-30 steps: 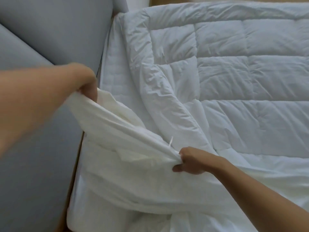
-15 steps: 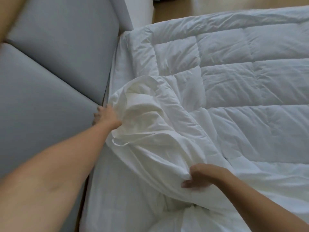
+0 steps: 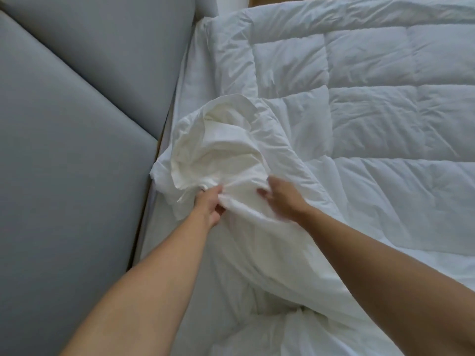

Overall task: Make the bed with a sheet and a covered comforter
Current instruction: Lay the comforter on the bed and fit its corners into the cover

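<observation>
A white quilted comforter (image 3: 372,111) lies spread over the bed. Its near left corner is wrapped in a bunched cream-white duvet cover (image 3: 223,150), which heaps up beside the headboard. My left hand (image 3: 210,206) grips a fold of the cover at the heap's lower edge, fingers curled into the cloth. My right hand (image 3: 282,199) is close beside it, blurred, with its fingers curled onto the same bunch of cover. A white sheet (image 3: 190,80) shows on the mattress along the headboard side.
A grey padded headboard (image 3: 77,124) fills the left side, tight against the mattress edge. A strip of wooden floor (image 3: 282,0) and a white wall corner (image 3: 231,3) show at the top. More crumpled white bedding (image 3: 270,330) lies near the bottom.
My left hand came back from the headboard side to the cover's lower edge. My right hand moved up and left, so both hands now meet on the bunched cover.
</observation>
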Motion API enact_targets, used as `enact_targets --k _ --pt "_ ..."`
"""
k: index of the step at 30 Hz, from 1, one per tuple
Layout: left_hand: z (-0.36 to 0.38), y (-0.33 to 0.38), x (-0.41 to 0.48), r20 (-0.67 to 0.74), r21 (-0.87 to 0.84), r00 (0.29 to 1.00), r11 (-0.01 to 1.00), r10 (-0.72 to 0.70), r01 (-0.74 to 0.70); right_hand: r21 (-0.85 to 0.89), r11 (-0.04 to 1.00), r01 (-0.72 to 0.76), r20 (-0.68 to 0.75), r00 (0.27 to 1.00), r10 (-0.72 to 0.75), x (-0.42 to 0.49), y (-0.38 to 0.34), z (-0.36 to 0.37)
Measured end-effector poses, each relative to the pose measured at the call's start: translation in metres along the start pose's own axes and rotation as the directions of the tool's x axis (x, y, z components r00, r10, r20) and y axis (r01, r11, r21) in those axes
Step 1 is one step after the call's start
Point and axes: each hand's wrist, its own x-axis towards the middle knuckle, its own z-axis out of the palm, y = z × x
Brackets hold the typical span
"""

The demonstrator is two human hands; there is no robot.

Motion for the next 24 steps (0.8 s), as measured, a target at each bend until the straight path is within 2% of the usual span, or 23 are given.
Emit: enact_targets --k 1,2,3,4,5,6,7,8,10,11,14,16,17,18,19,20,21,22,23,24 --pt "0.007 0.01 -0.011 -0.013 -0.078 0.998 0.995 0.061 -0.062 0.137 0.988 -0.066 -0.158 0.984 0.087 0.004 0.003 -0.007" --pt "0.012 0.02 -0.021 -0.036 -0.13 0.991 0.983 0.126 -0.13 0.298 0.945 -0.132 -0.306 0.925 0.226 0.006 0.008 -0.017" --pt "0.014 0.03 -0.031 -0.061 -0.141 0.98 0.97 0.192 -0.198 0.442 0.875 -0.196 -0.39 0.837 0.384 0.008 0.018 -0.025" --pt "0.013 0.04 -0.041 -0.069 -0.145 0.965 0.954 0.255 -0.262 0.56 0.784 -0.267 -0.396 0.745 0.537 0.011 0.032 -0.031" --pt "0.011 0.049 -0.05 -0.064 -0.15 0.952 0.94 0.3 -0.306 0.619 0.703 -0.349 -0.34 0.688 0.641 0.014 0.044 -0.035" --pt "0.006 0.056 -0.06 -0.063 -0.151 0.938 0.926 0.34 -0.346 0.588 0.672 -0.449 -0.269 0.675 0.687 0.014 0.049 -0.038" --pt "0.0 0.062 -0.068 -0.07 -0.134 0.923 0.913 0.379 -0.385 0.466 0.698 -0.543 -0.236 0.684 0.69 0.015 0.05 -0.038" --pt "-0.005 0.067 -0.075 -0.071 -0.098 0.91 0.905 0.409 -0.414 0.293 0.755 -0.587 -0.261 0.711 0.653 0.014 0.048 -0.036" --pt "-0.014 0.073 -0.083 -0.065 -0.035 0.904 0.904 0.423 -0.425 -0.016 0.859 -0.511 -0.345 0.809 0.475 0.009 0.04 -0.032" --pt "-0.016 0.076 -0.085 -0.046 -0.029 0.915 0.915 0.4 -0.401 -0.061 0.887 -0.457 -0.323 0.85 0.416 0.008 0.037 -0.029" --pt "-0.018 0.09 -0.095 0.066 -0.094 0.941 0.941 0.332 -0.326 0.037 0.95 -0.311 -0.134 0.94 0.313 0.012 0.025 -0.014" --pt "-0.016 0.105 -0.109 0.134 -0.167 0.923 0.926 0.362 -0.339 0.146 0.977 -0.157 0.106 0.984 0.142 0.015 0.0 -0.004" --pt "-0.015 0.114 -0.117 0.152 -0.195 0.903 0.907 0.403 -0.372 0.247 0.962 -0.119 0.31 0.95 0.038 0.014 -0.02 0.001" --pt "-0.011 0.122 -0.128 0.167 -0.211 0.88 0.888 0.445 -0.409 0.312 0.94 -0.137 0.531 0.846 -0.053 0.007 -0.044 0.002" --pt "-0.008 0.131 -0.138 0.178 -0.204 0.858 0.871 0.482 -0.447 0.331 0.932 -0.15 0.686 0.716 -0.128 0.004 -0.063 0.005" --pt "-0.005 0.138 -0.146 0.168 -0.183 0.842 0.855 0.513 -0.485 0.34 0.925 -0.172 0.763 0.625 -0.165 0.001 -0.078 0.008" --pt "-0.001 0.144 -0.153 0.146 -0.154 0.818 0.829 0.557 -0.537 0.322 0.926 -0.194 0.777 0.613 -0.142 0.004 -0.084 0.012" --pt "0.003 0.148 -0.16 0.125 -0.125 0.79 0.8 0.6 -0.587 0.301 0.932 -0.203 0.73 0.677 -0.088 0.01 -0.082 0.017" --pt "0.008 0.149 -0.167 0.124 -0.101 0.764 0.774 0.633 -0.625 0.275 0.937 -0.217 0.6 0.8 0.009 0.019 -0.071 0.021" --pt "0.012 0.147 -0.172 0.142 -0.09 0.748 0.761 0.649 -0.643 0.234 0.932 -0.278 0.388 0.905 0.173 0.028 -0.055 0.022"
